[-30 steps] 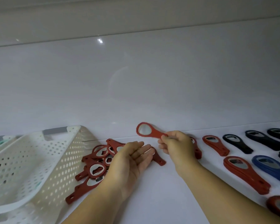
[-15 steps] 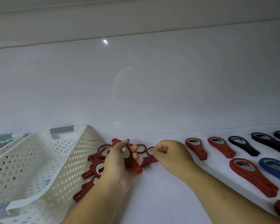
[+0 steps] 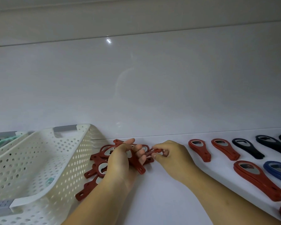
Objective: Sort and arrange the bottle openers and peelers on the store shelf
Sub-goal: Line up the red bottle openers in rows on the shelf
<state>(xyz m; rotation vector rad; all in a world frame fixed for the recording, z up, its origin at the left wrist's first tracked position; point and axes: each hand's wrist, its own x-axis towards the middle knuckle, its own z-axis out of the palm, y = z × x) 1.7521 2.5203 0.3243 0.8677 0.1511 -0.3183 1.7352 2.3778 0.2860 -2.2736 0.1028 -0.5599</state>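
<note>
On the glossy white shelf, near its back edge, red bottle openers lie piled beside a perforated basket. The left hand grips a few; the right hand pinches another's end.

No text, brand or number can be read anywhere; the only label in sight, a small greenish sticker on the white perforated basket at the lower left of the frame, is too blurred to make out.

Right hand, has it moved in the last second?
Yes. The right hand shifted left, off the leftmost laid-out red opener it had partly covered, toward the red pile beside the basket.
</note>
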